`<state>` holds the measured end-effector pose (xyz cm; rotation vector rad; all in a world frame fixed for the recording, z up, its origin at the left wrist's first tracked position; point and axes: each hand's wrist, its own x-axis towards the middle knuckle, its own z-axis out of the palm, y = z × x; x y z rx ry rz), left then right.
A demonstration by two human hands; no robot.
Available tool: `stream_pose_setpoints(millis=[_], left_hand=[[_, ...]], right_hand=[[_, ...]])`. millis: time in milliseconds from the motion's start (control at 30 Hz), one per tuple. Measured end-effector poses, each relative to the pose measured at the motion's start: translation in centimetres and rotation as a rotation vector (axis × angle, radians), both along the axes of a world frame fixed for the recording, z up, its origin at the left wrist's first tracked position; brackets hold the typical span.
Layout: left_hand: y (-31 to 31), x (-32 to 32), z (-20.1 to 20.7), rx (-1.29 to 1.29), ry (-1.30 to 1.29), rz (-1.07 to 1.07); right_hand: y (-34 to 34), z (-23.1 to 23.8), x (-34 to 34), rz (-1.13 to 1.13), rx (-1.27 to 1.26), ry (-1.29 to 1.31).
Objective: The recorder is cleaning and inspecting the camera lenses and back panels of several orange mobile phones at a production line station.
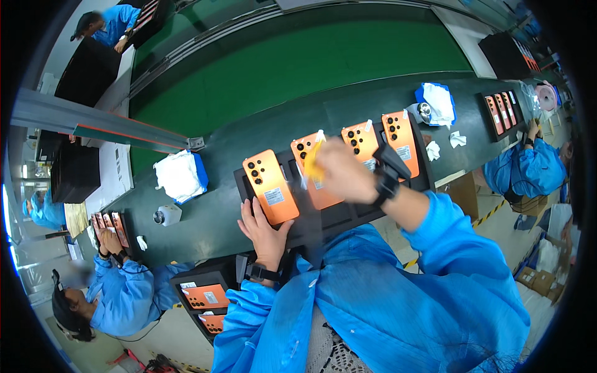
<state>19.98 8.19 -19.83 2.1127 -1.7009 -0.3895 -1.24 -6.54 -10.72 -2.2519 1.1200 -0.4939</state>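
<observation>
A row of orange smartphones lies backs up in a black tray (354,219), with round black lenses and pale labels showing. At the left end, my left hand (266,239) is closed around the lower end of the leftmost smartphone (268,183), fingers along its left edge and thumb by its lower right corner. Over the second smartphone (300,148), my right hand (348,171) is smeared by motion. Its fingers pinch a small yellow piece (313,160) whose kind I cannot make out. The third smartphone (360,142) and the rightmost smartphone (401,146) are partly behind this hand.
Stacks of white cloths in blue trays (200,174) stand left and right, each near a small bottle (168,215). Crumpled wipes (458,139) lie at right. Another black tray (204,292) holds phones below my left arm. Co-workers (134,292) sit at both sides.
</observation>
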Motion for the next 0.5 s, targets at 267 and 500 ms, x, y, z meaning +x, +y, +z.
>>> stream_pose_setpoints(millis=[267,500], left_hand=[[-1.1,-5.1,1.8,-0.056,-0.061,-0.179],[-2.7,-8.3,0.2,-0.069,-0.048,-0.072]], right_hand=[[-6.0,-7.0,-0.1,-0.399,-0.056,0.212],[-5.1,-8.6,-0.8,-0.162,-0.639,0.074]])
